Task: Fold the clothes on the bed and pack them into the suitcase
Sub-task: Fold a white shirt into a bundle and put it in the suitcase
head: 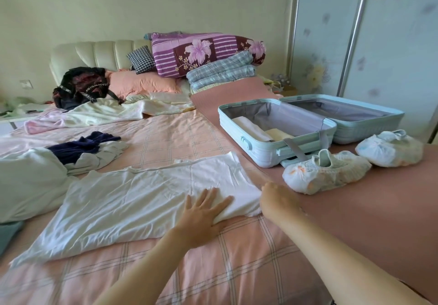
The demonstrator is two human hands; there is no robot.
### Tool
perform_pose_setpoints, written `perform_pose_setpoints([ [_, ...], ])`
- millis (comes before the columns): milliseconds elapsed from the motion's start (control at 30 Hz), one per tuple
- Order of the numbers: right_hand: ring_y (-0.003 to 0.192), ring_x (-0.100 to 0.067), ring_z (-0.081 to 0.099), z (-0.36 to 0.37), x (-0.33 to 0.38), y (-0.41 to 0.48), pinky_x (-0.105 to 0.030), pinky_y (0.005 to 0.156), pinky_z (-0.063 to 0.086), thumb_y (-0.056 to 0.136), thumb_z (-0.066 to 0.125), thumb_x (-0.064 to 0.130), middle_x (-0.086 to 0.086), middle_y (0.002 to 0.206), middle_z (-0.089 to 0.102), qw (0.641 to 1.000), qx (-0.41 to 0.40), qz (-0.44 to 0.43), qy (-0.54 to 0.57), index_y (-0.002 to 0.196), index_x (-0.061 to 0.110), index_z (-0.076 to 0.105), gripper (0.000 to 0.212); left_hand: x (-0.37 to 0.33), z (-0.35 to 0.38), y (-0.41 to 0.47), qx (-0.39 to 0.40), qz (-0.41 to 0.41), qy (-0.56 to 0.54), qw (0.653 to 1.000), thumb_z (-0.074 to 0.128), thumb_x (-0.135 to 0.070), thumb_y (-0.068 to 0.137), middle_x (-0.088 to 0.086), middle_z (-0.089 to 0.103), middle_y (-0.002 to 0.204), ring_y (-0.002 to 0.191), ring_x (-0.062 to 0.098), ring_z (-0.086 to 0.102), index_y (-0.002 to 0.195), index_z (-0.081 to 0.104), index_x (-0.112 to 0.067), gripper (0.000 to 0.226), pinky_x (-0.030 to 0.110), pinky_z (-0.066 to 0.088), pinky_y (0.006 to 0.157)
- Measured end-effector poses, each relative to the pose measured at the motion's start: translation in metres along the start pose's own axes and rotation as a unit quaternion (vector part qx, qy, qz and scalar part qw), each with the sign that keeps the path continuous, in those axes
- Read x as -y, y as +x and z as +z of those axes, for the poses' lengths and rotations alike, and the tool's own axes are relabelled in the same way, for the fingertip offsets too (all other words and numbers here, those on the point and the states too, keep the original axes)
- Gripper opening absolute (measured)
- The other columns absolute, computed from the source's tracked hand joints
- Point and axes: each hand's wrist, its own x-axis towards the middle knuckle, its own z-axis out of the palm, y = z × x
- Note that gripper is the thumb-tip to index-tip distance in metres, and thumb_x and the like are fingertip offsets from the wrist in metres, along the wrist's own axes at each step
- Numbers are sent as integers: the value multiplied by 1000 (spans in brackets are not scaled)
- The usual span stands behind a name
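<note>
The white garment lies spread at lower centre on the bed, left hand pressed flat on its right end, right hand at that edge, grip hidden; light and limp, it is probably best lifted by its corners.

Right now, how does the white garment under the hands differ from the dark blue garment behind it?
The white garment lies spread flat; the dark blue garment is crumpled in a heap. The left hand presses on the white garment and the right hand grips its edge; no hand touches the dark blue garment. Both lie on the bed, outside the suitcase.
</note>
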Motion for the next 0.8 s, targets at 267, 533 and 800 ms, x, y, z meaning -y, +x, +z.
perform_pose_setpoints([
  [267,139,-28,31,10,12,-12,-47,108,33,85,54,38,-5,149,30,964,7,-258,-54,144,26,34,64,0,-7,-3,2,6,-53,999,45,-68,91,-6,-3,166,153,18,-5,157,2,-39,84,48,1,123],
  [533,116,-30,57,26,37,-3,-36,85,48,94,44,10,-6,124,58,957,-40,-268,-103,134,22,49,42,7,-23,-9,14,2,-170,985,62,-56,87,-13,24,160,149,12,20,153,25,-38,78,34,17,122],
  [800,131,-33,44,-5,128,0,-44,91,47,83,65,54,-9,151,37,921,-130,23,366,151,26,27,83,58,-60,-24,-59,-104,-648,752,56,-53,92,-1,67,124,110,19,66,138,51,-34,49,45,50,102],
])
